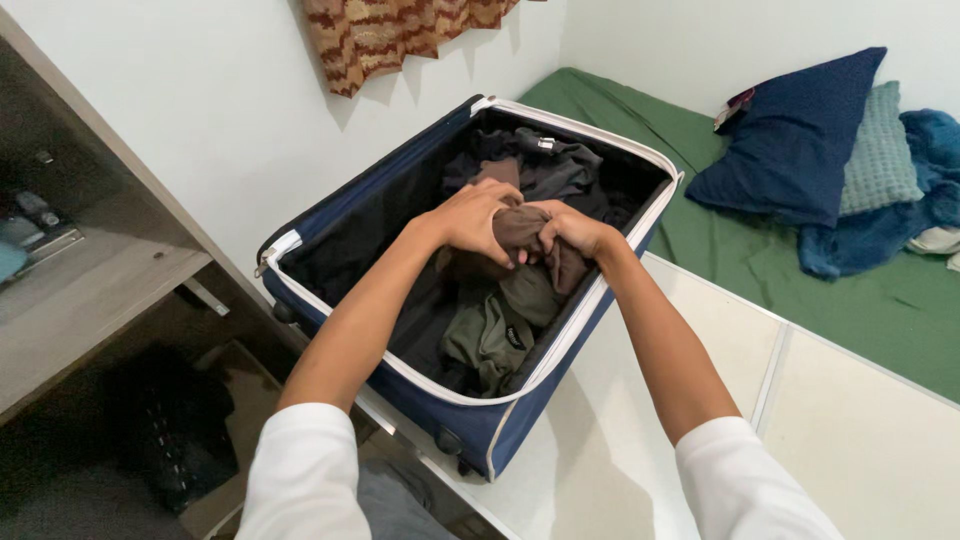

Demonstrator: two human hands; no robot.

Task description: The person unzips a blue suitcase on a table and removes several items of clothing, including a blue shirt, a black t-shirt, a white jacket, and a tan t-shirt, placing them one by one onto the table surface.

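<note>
Wooden shelf [95, 270] far left of the fingers, well apart. Left hand [472, 217] over the open blue suitcase [420, 395], fingers curled shut on a brown cloth [520, 230]. Right hand [575, 232] just beside it, fingers clamped on the same cloth, knuckles nearly touching the left. Cloth bunched between both grips, above the suitcase interior. Below the fingers: olive garment [490, 335]; beyond them, dark clothes [555, 170]. Right of the fingers, navy pillow [795, 140] on green sheet [880, 300].

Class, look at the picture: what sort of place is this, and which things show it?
Probably a bedroom: a green-sheeted mattress with a navy pillow lies on the floor, and an open suitcase holds clothes.
</note>
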